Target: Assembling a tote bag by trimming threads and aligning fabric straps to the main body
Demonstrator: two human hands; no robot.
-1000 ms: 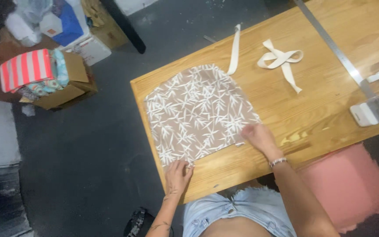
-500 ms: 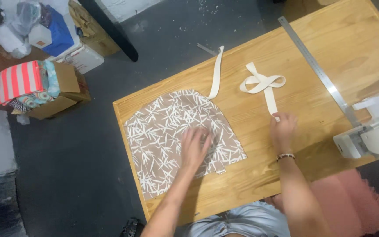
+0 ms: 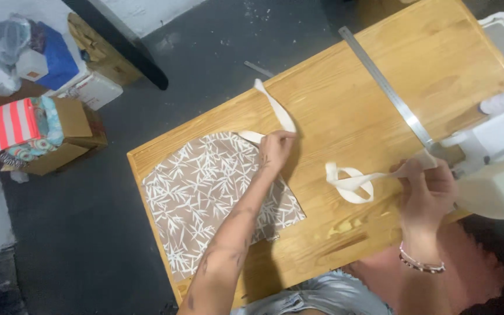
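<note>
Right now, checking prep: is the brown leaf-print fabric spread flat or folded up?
Spread flat: the brown leaf-print fabric lies open on the wooden table.

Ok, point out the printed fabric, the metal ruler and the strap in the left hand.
Printed fabric (image 3: 205, 198): head view, middle of the leaf-patterned panel.
Metal ruler (image 3: 383, 84): head view, midway along the blade.
Cream strap (image 3: 275, 105): head view, the raised stretch above the left hand (image 3: 275, 150).

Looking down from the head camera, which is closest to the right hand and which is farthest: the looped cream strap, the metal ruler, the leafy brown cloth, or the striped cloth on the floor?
From the right hand:
1. Looped cream strap, held in it, trailing left.
2. Metal ruler, just above on the table.
3. Leafy brown cloth, at the table's left end.
4. Striped cloth, far left on the floor.
</note>
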